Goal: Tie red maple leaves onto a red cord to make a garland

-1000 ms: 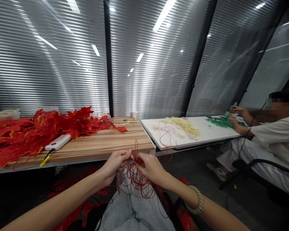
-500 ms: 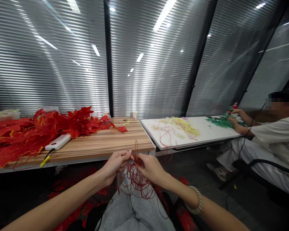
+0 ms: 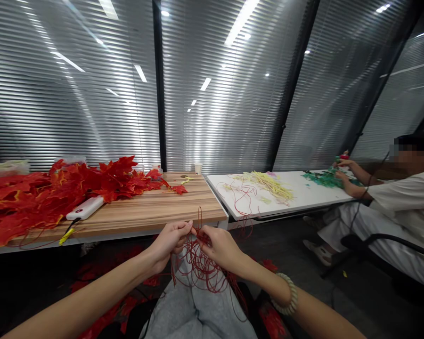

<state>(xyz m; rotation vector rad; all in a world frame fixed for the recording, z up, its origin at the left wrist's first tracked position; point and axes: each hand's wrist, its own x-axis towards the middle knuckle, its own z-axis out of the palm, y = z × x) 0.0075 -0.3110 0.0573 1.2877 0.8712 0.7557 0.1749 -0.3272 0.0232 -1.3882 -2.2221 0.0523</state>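
A loose tangle of thin dark-red cord [image 3: 207, 266] hangs between my hands and drapes over my lap, with one loop standing up above the fingers. My left hand [image 3: 171, 242] is closed, its thumb and forefinger pinching the cord at the upper left of the tangle. Close beside it, my right hand [image 3: 217, 245] is also closed on the cord, its fingers bent down into the coils. The fingertips of both hands nearly meet. Exactly which strands each hand pinches is too fine to make out.
Red artificial maple leaves [image 3: 74, 183] heap on the wooden table [image 3: 155, 207], beside a white power bank [image 3: 85, 208] with a cable. Yellow strips [image 3: 273, 186] and red cord lie on the white table [image 3: 229, 190]. At right, a seated person [image 3: 403, 207] handles green pieces [image 3: 320, 178]. Red leaves litter the floor.
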